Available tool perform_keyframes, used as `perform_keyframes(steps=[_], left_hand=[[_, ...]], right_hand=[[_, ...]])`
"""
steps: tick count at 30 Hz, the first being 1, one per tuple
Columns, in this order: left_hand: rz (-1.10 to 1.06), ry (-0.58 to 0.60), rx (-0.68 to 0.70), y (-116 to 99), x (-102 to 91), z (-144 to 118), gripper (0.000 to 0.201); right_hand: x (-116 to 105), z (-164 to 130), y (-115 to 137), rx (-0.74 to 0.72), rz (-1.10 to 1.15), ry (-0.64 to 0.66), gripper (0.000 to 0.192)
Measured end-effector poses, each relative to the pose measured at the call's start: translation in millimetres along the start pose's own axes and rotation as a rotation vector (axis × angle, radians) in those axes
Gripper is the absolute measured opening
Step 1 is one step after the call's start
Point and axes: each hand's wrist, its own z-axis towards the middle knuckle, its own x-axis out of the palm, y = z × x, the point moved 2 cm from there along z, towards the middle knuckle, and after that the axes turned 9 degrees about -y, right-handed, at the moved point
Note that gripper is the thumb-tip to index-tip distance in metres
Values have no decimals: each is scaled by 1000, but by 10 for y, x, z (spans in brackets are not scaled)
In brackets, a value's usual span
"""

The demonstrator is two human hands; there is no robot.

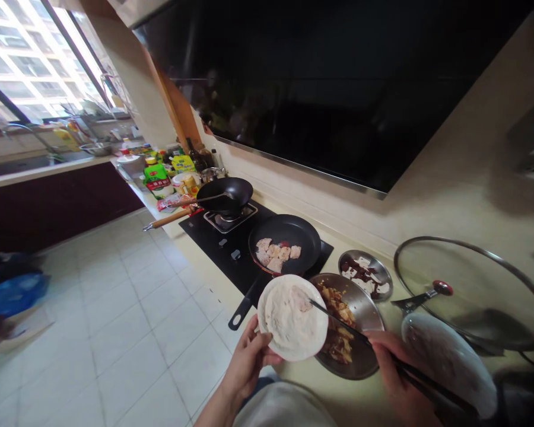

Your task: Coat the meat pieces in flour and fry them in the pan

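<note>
Head view: gripping round white bowl [299, 357] of white powder [285, 326] near round black frying pan [296, 230] with left hand [248, 359]; pinching long black chopsticks [343, 325] in right hand [396, 362], at powder-coated piece [301, 299] inside.

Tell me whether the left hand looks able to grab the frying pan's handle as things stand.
Probably not: the left hand is taken up holding the white bowl. The handle appears close by, its end uncovered, so a freed hand likely could.
</note>
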Motion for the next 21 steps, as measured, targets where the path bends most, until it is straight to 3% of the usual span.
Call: perform_keyframes(steps=[6,9,12,15,17,21], left_hand=[[-3,12,4,-3,-18,-6,67],[-15,3,3,-12,-5,10,68],[-31,6,-3,-17,11,28,66],[-54,18,-9,-17,18,37,65],[-62,20,-9,-13,14,37,65],[-53,24,2,-4,-3,31,66]], right_hand=[[43,-197,-263,106,2,72,15],[75,-166,-141,14,91,104,14],[104,-139,61,-148,283,249,11],[92,-131,157,-156,350,375,17],[68,-136,130,-114,319,357,15],[68,-186,-33,-6,191,158,14]])
